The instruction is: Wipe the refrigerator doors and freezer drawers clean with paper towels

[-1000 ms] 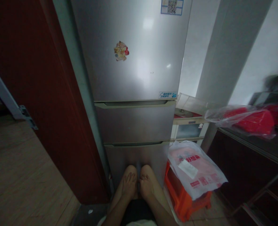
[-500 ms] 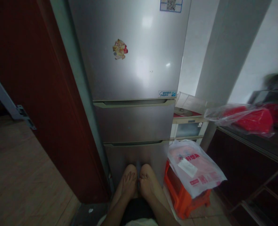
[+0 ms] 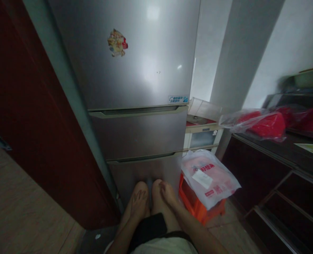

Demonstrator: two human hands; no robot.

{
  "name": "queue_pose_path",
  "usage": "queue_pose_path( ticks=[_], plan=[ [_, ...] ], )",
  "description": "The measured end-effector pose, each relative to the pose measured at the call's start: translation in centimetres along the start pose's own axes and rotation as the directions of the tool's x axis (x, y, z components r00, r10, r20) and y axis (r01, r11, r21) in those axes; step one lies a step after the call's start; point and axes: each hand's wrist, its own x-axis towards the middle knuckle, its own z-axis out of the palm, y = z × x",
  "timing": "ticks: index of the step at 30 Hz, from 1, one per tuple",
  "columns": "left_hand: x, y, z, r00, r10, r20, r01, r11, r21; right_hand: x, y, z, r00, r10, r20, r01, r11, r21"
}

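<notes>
Grip's empty, far as can be seen: left hand [image 3: 139, 204] is laid spread on the left knee [image 3: 141, 185], right hand [image 3: 168, 192] loosely curled at the right knee [image 3: 155, 188], probably just rested by the fridge [image 3: 140, 132]. White bag [image 3: 212, 176] is kept off the floor [image 3: 50, 211] by an orange stool [image 3: 189, 199].

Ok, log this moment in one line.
left hand: on left knee | right hand: at right knee | fridge: closed | white bag: on orange stool

Dark-red woodwork [image 3: 45, 134] stands at left. A leaflet [image 3: 310, 148] lies on the counter [image 3: 294, 157], near plastic-wrapped red items [image 3: 270, 124].
</notes>
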Motion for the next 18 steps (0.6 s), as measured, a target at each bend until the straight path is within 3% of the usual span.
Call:
queue_pose_path(
  ticks=[4, 7, 9, 12, 18],
  plan=[
    [-0.3, 0.0, -0.2, 1.000, 0.014, 0.009, -0.015, 0.999, 0.031, 1.2, 7.9, -7.3, 0.971, 0.221, -0.089, -0.232, 0.963, -0.135],
    [-0.4, 0.3, -0.8, 1.000, 0.013, 0.016, -0.014, 0.998, 0.059, 0.4, 14.0, -12.5, 0.905, 0.392, -0.165, -0.423, 0.869, -0.258],
    [-0.4, 0.6, -1.2, 1.000, 0.013, 0.017, -0.015, 0.997, 0.076, -0.6, 17.1, -14.8, 0.853, 0.480, -0.203, -0.521, 0.788, -0.326],
    [-0.4, 1.0, -1.7, 1.000, 0.008, 0.030, -0.011, 0.993, 0.115, -1.3, 20.0, -15.9, 0.814, 0.543, -0.205, -0.576, 0.709, -0.406],
    [-0.5, 1.1, -1.8, 0.993, 0.100, 0.059, -0.109, 0.980, 0.167, 0.3, 21.8, -13.7, 0.846, 0.518, -0.127, -0.502, 0.694, -0.515]
  ],
)
